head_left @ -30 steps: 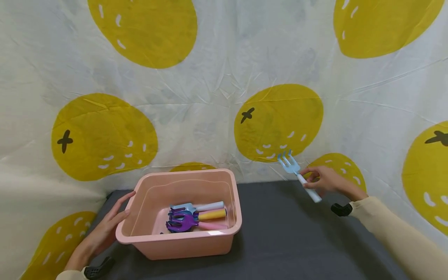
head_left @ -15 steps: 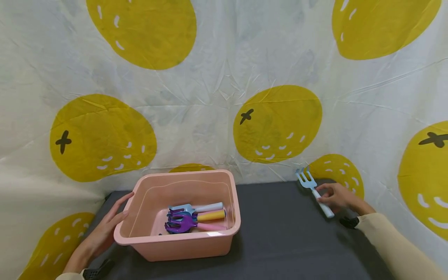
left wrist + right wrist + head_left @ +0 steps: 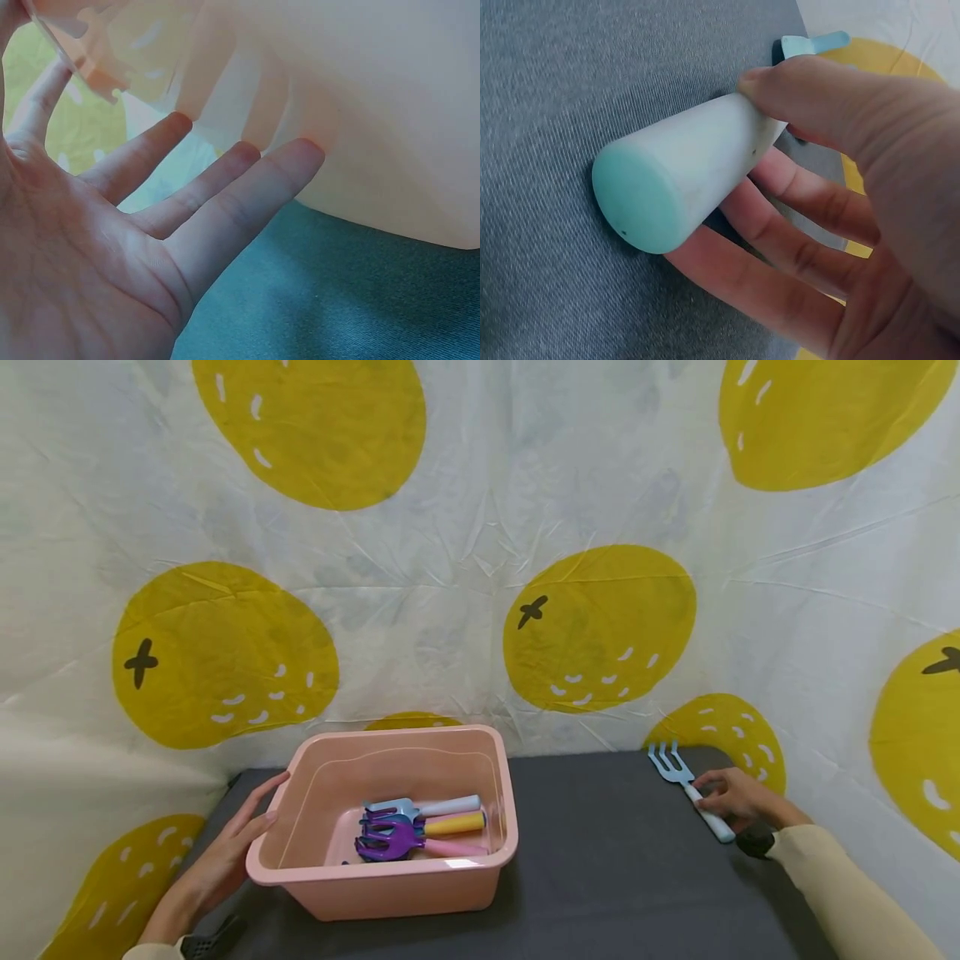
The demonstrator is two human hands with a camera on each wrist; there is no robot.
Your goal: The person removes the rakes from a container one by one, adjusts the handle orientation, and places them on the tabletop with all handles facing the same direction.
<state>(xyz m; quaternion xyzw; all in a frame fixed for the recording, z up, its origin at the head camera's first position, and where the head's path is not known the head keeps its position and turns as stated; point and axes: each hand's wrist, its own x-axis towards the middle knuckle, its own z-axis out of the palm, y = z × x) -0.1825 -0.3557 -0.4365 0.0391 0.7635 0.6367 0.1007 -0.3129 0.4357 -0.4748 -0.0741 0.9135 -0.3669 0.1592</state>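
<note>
A pale blue garden hand fork (image 3: 672, 769) with a white handle lies on the dark cloth at the right. My right hand (image 3: 746, 802) holds its handle (image 3: 682, 165), thumb on top and fingers beneath, as the right wrist view shows. A pink plastic basin (image 3: 390, 893) stands left of centre. Against its left end rests my left hand (image 3: 221, 856); in the left wrist view its nearly straight fingers (image 3: 247, 199) touch the outer wall. Inside the basin lie several more hand forks, among them a purple one (image 3: 393, 841) with a pink handle and a pale blue one (image 3: 450, 806).
The dark grey cloth (image 3: 600, 860) covers the table. Behind it hangs a pale curtain (image 3: 420, 635) printed with big yellow fruit, close to the basin's back rim and the fork's tines. A yellow handle (image 3: 455, 823) shows between the other tools in the basin.
My right hand has lowered the hand fork from the air onto the cloth, moving right and down. The left hand has stayed at the basin's left end.
</note>
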